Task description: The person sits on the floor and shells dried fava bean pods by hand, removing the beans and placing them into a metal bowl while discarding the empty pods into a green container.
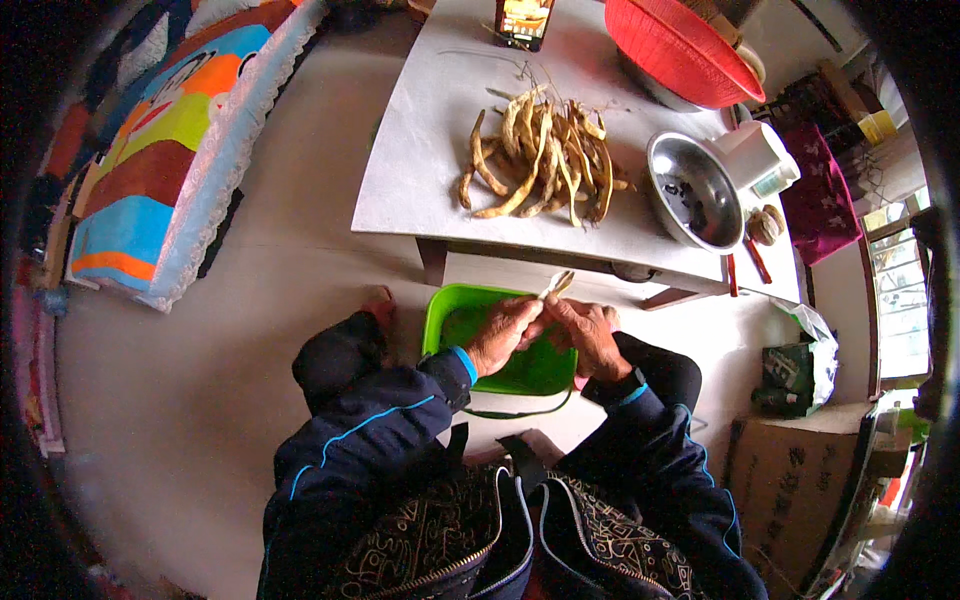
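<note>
Between my two hands is a pale dried bean pod point(556, 285), its upper end sticking out above the fingers and looking split. My left hand point(504, 330) grips it from the left, and my right hand point(589, 330) pinches it from the right. Both hands are over a green plastic basin point(442, 315) on the floor between my feet. A heap of dried bean pods point(544, 154) lies on the table in front of me. To its right, a steel bowl point(705, 184) has several dark beans point(686, 201) at its bottom.
The white table point(405, 150) has its near edge just beyond the basin. On it are a lit phone point(523, 22), a red plastic basket point(682, 52), a white container point(754, 154) and red-handled tools point(756, 259). A cardboard box point(787, 480) stands right; a bed point(161, 157) is left.
</note>
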Demonstrator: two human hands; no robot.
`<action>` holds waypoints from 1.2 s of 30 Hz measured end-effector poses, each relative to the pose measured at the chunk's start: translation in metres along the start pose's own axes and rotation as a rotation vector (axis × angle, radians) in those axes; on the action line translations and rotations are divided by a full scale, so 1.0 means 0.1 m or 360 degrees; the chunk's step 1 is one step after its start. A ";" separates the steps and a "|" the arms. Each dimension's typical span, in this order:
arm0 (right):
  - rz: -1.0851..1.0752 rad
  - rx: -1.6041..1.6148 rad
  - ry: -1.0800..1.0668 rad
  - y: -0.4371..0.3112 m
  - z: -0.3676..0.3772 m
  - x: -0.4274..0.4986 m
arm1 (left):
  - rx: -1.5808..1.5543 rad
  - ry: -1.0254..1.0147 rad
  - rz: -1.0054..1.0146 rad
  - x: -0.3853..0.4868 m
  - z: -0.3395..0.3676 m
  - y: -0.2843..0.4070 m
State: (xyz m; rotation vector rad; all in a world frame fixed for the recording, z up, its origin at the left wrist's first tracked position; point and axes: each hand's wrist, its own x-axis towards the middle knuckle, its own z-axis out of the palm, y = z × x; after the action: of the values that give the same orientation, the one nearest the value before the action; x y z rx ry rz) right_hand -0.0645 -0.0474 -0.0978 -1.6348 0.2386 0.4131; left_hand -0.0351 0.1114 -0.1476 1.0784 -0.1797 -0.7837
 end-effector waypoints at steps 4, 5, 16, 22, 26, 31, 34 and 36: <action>-0.0068 0.0290 0.0100 0.12 0.03 0.10 | 0.0008 -0.0027 -0.0055 0.01 0.01 -0.03; -0.0056 0.0402 0.0095 0.15 0.03 0.12 | 0.0007 -0.0042 -0.0079 0.02 0.00 -0.05; 0.0058 0.0713 0.0070 0.30 -0.12 0.19 | 0.0062 0.0035 -0.0191 0.09 0.01 -0.19; 0.0041 0.0668 0.0239 0.32 -0.08 0.18 | 0.0217 0.0155 -0.0037 0.13 0.02 -0.24; -0.0043 0.0698 0.0189 0.36 -0.09 0.20 | 0.0197 0.0151 -0.0062 0.12 0.00 -0.23; -0.0039 0.0623 0.0123 0.34 -0.09 0.20 | 0.0160 0.0198 -0.0054 0.10 0.02 -0.23; -0.0025 0.0548 0.0212 0.28 -0.06 0.18 | 0.0169 0.0161 -0.0140 0.11 -0.01 -0.23; -0.0054 0.0551 0.0264 0.24 -0.06 0.16 | 0.0098 0.0094 -0.0227 0.12 -0.03 -0.24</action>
State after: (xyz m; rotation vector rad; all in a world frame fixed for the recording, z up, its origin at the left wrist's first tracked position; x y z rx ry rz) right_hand -0.0583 -0.0541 -0.1263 -1.3302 0.3848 0.1965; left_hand -0.0371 0.1002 -0.1719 1.1808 -0.0775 -0.8775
